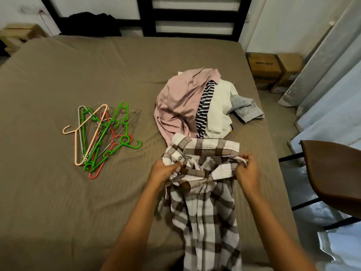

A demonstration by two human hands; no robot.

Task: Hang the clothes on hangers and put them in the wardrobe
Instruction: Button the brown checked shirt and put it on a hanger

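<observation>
Plaid shirt held up over the bed

Left hand (163, 171) and right hand (246, 169) each pinch the plaid shirt (203, 202) near its collar, fingers clamped on cloth; its hem runs out of view below.

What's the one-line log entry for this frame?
left hand: grips plaid shirt | right hand: grips plaid shirt | hangers: piled on bed

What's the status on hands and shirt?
Left hand and right hand pinch brown-and-white plaid shirt over tan bed. Coloured plastic hangers untouched. Nothing blocking.

brown-white plaid shirt (203, 202), pink shirt (179, 102) (plain), green hangers (109, 137)
</observation>
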